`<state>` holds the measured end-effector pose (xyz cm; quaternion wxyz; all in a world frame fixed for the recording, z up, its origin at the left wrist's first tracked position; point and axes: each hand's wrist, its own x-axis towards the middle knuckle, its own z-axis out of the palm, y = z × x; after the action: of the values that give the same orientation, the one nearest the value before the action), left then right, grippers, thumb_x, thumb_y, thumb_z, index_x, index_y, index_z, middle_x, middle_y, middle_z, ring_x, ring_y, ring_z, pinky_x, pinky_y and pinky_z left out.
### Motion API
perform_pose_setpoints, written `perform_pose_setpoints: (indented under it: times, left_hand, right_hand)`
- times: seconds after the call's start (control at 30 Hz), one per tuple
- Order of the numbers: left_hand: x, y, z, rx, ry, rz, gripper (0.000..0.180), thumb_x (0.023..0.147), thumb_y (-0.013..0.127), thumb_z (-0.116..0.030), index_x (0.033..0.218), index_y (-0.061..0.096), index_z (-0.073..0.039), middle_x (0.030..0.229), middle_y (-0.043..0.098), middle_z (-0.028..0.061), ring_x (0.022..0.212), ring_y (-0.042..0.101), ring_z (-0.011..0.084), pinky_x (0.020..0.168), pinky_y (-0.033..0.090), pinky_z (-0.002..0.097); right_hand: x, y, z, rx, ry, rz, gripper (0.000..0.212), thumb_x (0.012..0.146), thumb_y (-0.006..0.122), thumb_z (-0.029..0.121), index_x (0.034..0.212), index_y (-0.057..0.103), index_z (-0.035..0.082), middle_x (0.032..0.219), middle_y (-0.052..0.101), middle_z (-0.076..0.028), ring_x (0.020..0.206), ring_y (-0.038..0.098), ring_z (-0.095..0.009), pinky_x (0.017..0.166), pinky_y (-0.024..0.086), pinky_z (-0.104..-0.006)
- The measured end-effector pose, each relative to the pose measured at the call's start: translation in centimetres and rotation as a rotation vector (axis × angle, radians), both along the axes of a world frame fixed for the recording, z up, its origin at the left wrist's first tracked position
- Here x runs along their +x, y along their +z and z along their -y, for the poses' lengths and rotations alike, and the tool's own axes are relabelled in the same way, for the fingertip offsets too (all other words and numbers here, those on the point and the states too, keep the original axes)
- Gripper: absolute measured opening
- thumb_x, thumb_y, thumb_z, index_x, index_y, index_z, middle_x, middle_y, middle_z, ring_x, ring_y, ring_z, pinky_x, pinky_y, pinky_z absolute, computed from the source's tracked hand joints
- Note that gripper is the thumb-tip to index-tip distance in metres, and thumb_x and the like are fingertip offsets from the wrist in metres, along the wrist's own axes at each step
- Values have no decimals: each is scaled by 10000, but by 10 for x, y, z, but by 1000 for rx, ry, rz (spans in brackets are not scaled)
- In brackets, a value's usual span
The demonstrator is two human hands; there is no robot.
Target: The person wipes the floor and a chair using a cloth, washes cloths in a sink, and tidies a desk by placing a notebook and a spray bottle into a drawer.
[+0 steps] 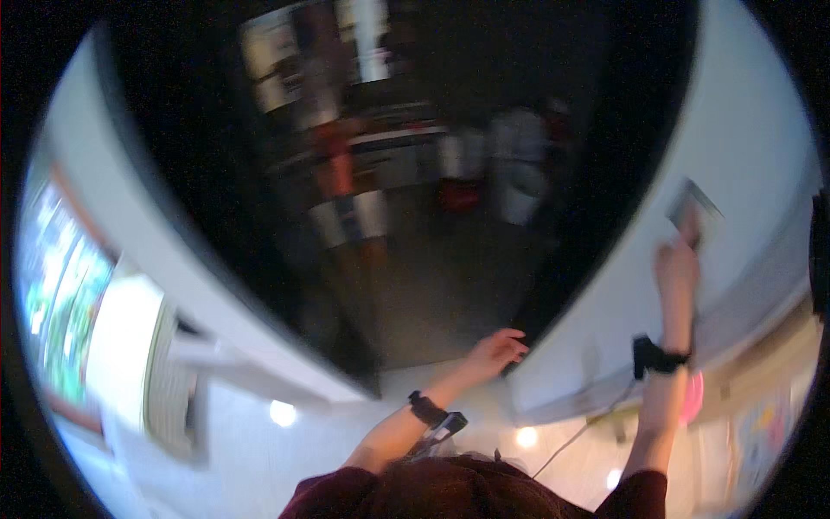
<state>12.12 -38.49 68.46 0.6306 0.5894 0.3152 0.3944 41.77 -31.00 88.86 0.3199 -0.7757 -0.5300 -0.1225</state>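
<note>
My right hand (677, 262) is raised against the white wall on the right, at a wall switch plate (697, 201). At least one finger stretches onto the plate; blur hides which part it touches. My left hand (497, 353) hangs low before a dark doorway, close to the wall's dark edge. Its fingers are loosely bent and apart, with nothing seen in them. Each wrist wears a black band, the left one (427, 408) and the right one (661, 356).
Beyond the doorway lies a dim room with a counter (398, 136), a white bin (523, 192) and a red container (460, 194). A white wall (199, 251) borders the opening on the left. A bright window (60, 294) is farther left. A thin cable (588, 426) runs near my right arm.
</note>
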Motion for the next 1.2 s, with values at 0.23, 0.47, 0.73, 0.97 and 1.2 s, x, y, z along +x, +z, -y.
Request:
perform_pose_setpoints:
  times: [0.23, 0.47, 0.73, 0.97, 1.2]
  left_hand:
    - [-52, 6, 34, 50, 283, -68, 302, 895, 496, -147, 1156, 435, -6, 934, 598, 87, 771, 575, 138, 703, 478, 268]
    - [-110, -17, 103, 41, 547, -156, 323, 913, 488, -194, 1183, 416, -31, 998, 578, 90, 805, 563, 133, 750, 462, 278]
    - [-160, -20, 165, -10, 944, -20, 287, 900, 505, -173, 1140, 456, -24, 972, 595, 101, 797, 582, 142, 744, 467, 282]
    - [-149, -14, 283, -47, 928, 53, 255, 904, 496, -173, 1122, 473, -43, 948, 614, 90, 788, 584, 137, 729, 472, 276]
    - [-51, 14, 296, -264, 662, -128, 259, 910, 475, -178, 1129, 487, -42, 971, 611, 85, 817, 574, 144, 727, 444, 262]
  right_hand:
    - [48, -61, 24, 267, 46, 74, 699, 868, 481, 95, 1409, 41, 135, 1411, 230, -179, 1225, 362, -335, 960, 383, -410]
    - [5, -37, 12, -44, 51, -210, 696, 897, 467, 137, 1407, -6, 122, 1390, 258, -206, 1083, 507, -344, 840, 484, -406]
    - [-25, -116, -41, 181, 373, -182, 672, 885, 513, 141, 1413, 100, 192, 1414, 260, -125, 1131, 480, -298, 890, 450, -376]
    - [-88, -154, 167, 95, 689, -429, 449, 832, 425, 19, 1268, 442, 125, 1015, 546, -72, 744, 488, -128, 638, 402, -246]
    - [-67, -149, 295, 17, 522, -464, 187, 814, 607, 144, 754, 487, 12, 735, 546, -99, 637, 510, -138, 503, 424, -258]
